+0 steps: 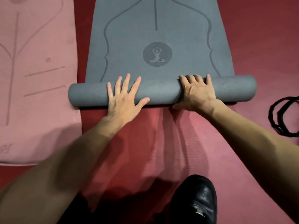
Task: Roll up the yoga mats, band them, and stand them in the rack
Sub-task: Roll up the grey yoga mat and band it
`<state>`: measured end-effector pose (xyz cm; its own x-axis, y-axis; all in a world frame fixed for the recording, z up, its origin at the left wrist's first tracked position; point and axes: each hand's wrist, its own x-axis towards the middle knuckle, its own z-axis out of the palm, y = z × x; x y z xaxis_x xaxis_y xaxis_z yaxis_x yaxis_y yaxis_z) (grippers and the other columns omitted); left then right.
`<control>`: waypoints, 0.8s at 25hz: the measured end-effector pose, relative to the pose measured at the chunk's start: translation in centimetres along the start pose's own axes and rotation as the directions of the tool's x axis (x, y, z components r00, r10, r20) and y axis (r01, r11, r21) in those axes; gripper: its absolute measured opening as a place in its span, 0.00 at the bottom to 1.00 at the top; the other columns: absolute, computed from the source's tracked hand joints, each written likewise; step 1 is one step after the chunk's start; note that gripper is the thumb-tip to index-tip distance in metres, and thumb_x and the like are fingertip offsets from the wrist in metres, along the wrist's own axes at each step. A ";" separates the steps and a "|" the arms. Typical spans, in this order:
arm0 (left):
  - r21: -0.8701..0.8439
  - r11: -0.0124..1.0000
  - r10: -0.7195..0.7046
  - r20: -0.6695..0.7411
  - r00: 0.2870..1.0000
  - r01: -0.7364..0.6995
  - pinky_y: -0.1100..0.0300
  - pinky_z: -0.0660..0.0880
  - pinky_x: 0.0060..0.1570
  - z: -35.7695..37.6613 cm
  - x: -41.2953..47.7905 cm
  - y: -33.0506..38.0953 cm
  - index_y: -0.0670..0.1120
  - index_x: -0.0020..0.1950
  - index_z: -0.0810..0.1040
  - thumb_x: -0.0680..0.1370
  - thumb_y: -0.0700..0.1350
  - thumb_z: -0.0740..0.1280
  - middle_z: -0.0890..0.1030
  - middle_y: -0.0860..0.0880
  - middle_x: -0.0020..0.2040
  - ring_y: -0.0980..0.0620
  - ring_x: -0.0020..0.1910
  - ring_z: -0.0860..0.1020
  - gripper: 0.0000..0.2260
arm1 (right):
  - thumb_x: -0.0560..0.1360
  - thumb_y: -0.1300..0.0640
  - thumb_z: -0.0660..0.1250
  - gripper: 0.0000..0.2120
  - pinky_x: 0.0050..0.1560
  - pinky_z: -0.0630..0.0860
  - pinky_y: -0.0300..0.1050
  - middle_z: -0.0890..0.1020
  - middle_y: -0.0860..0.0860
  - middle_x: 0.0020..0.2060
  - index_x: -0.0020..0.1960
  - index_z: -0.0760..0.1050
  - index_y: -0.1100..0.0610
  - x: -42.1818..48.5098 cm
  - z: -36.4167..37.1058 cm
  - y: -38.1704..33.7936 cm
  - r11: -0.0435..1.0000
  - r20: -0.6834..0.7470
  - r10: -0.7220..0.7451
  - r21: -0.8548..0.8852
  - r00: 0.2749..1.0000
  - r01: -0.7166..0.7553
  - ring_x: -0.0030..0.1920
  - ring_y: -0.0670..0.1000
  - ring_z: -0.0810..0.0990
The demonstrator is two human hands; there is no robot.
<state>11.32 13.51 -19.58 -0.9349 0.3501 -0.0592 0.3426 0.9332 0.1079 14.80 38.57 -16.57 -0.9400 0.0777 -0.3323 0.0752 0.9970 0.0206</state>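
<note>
With the left hand (124, 96) pressing flat and spread and the right hand (198, 92) curled round the grey mat (161, 92) rolled beneath both, its flat length ahead, uneven pushing could skew the roll into a loose cone.

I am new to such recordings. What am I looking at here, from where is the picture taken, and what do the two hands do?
There is no machine here: a person wears one camera on the head, so you look forward and down at their own arms. The left hand lies flat with spread fingers on the rolled part of the grey mat; the right hand curls its fingers over the same roll. The rest of that mat is flat ahead. A pink mat lies unrolled to the left, black bands lie on the red floor to the right, and a black shoe shows below.
</note>
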 end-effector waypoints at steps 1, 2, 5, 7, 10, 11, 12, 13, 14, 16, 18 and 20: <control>0.022 1.000 0.017 0.031 0.999 -0.018 0.35 0.42 0.77 -0.3 0.3 -0.2 0.59 0.83 0.51 0.74 0.74 0.53 0.50 0.47 0.84 0.42 0.82 0.48 0.40 | 0.60 0.25 0.74 0.53 0.75 0.59 0.63 0.73 0.52 0.71 0.76 0.62 0.49 0.3 -0.5 0.3 1.000 -0.021 -0.013 -0.007 1.000 0.013 0.73 0.57 0.69; 0.032 0.999 0.037 0.058 0.998 -0.039 0.35 0.41 0.77 -0.5 0.3 -0.4 0.60 0.83 0.49 0.72 0.76 0.56 0.48 0.48 0.84 0.42 0.82 0.47 0.44 | 0.58 0.24 0.74 0.51 0.71 0.65 0.59 0.77 0.52 0.66 0.73 0.67 0.48 0.5 -0.9 0.6 0.999 -0.046 -0.029 -0.019 0.999 0.029 0.68 0.57 0.74; 0.074 0.993 0.088 0.046 0.995 -0.091 0.34 0.44 0.77 -0.5 -0.7 -1.0 0.60 0.83 0.51 0.70 0.74 0.65 0.55 0.48 0.83 0.41 0.81 0.51 0.46 | 0.55 0.19 0.69 0.47 0.57 0.75 0.51 0.83 0.49 0.57 0.66 0.74 0.45 0.1 -1.1 1.6 0.995 -0.110 -0.085 -0.060 0.990 0.079 0.59 0.55 0.81; 0.042 0.992 0.122 -0.032 0.992 -0.121 0.33 0.51 0.77 -0.7 -0.8 -0.9 0.56 0.80 0.62 0.72 0.69 0.66 0.68 0.46 0.77 0.41 0.77 0.62 0.39 | 0.56 0.18 0.67 0.45 0.51 0.76 0.49 0.84 0.48 0.54 0.64 0.75 0.44 -0.5 -1.0 1.7 0.994 -0.129 -0.094 -0.066 0.987 0.086 0.56 0.54 0.83; -0.071 0.977 0.194 -0.108 0.975 -0.203 0.36 0.59 0.75 -1.5 -0.9 -1.4 0.52 0.73 0.73 0.73 0.68 0.63 0.77 0.48 0.65 0.44 0.68 0.73 0.33 | 0.56 0.17 0.64 0.43 0.46 0.75 0.48 0.86 0.47 0.50 0.61 0.76 0.44 -1.8 -1.5 1.5 0.991 -0.108 -0.095 -0.099 0.990 0.084 0.53 0.54 0.84; -0.076 0.968 0.230 -0.104 0.968 -0.238 0.39 0.62 0.74 -1.9 -1.4 -1.5 0.52 0.72 0.74 0.73 0.69 0.62 0.77 0.48 0.63 0.45 0.65 0.74 0.33 | 0.56 0.17 0.64 0.43 0.44 0.74 0.47 0.86 0.48 0.49 0.60 0.76 0.44 -2.7 -1.9 1.6 0.988 -0.096 -0.103 -0.122 0.990 0.091 0.52 0.55 0.85; -0.071 0.959 0.267 -0.081 0.960 -0.273 0.42 0.66 0.70 -2.4 -2.2 -1.6 0.52 0.71 0.74 0.73 0.70 0.60 0.77 0.49 0.62 0.45 0.63 0.76 0.33 | 0.56 0.16 0.63 0.42 0.42 0.73 0.46 0.86 0.48 0.47 0.58 0.77 0.44 -3.9 -2.2 1.5 0.983 -0.084 -0.117 -0.152 0.990 0.104 0.51 0.55 0.85; -0.068 0.951 0.299 -0.032 0.954 -0.300 0.45 0.69 0.66 -2.9 -3.0 -1.7 0.53 0.71 0.74 0.73 0.71 0.58 0.78 0.49 0.61 0.45 0.61 0.77 0.33 | 0.56 0.16 0.63 0.42 0.41 0.71 0.46 0.86 0.49 0.46 0.57 0.77 0.44 -5.1 -2.3 1.5 0.976 -0.063 -0.135 -0.183 0.989 0.122 0.51 0.56 0.85; -0.067 0.947 0.317 0.048 0.947 -0.314 0.47 0.70 0.64 -3.4 -3.9 -1.7 0.54 0.72 0.73 0.72 0.72 0.55 0.77 0.50 0.62 0.45 0.61 0.77 0.34 | 0.56 0.15 0.62 0.42 0.41 0.70 0.46 0.86 0.49 0.46 0.56 0.77 0.44 -6.4 -2.2 1.3 0.968 -0.028 -0.146 -0.211 0.989 0.137 0.51 0.56 0.85; -0.058 0.944 0.328 0.213 0.920 -0.323 0.49 0.70 0.64 -3.4 -5.3 -1.7 0.58 0.75 0.69 0.71 0.74 0.49 0.76 0.53 0.64 0.48 0.63 0.75 0.37 | 0.56 0.16 0.63 0.42 0.44 0.73 0.46 0.86 0.48 0.50 0.60 0.76 0.42 -7.9 -1.6 0.9 0.968 0.072 -0.150 -0.194 0.986 0.162 0.54 0.55 0.84; -0.105 0.939 0.343 0.209 0.916 -0.328 0.53 0.67 0.65 -2.5 -5.5 -1.7 0.59 0.77 0.69 0.73 0.73 0.47 0.77 0.54 0.66 0.49 0.64 0.76 0.37 | 0.57 0.17 0.64 0.46 0.57 0.76 0.49 0.83 0.46 0.61 0.68 0.72 0.40 -7.8 -1.3 1.0 0.995 0.251 -0.091 -0.017 0.964 0.099 0.63 0.54 0.81; -0.179 0.932 0.343 0.154 0.927 -0.315 0.55 0.64 0.67 -1.5 -4.5 -2.1 0.58 0.76 0.71 0.76 0.71 0.49 0.80 0.54 0.64 0.49 0.63 0.77 0.33 | 0.58 0.15 0.60 0.51 0.73 0.67 0.53 0.74 0.44 0.73 0.75 0.66 0.39 -7.0 -1.2 1.5 0.968 0.406 -0.073 0.247 0.911 -0.033 0.74 0.50 0.71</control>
<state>14.71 9.86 -18.02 -0.7347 0.6566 -0.1708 0.5970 0.7453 0.2968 21.14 39.48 -13.10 -0.7269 -0.0040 -0.6867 0.1859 0.9615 -0.2024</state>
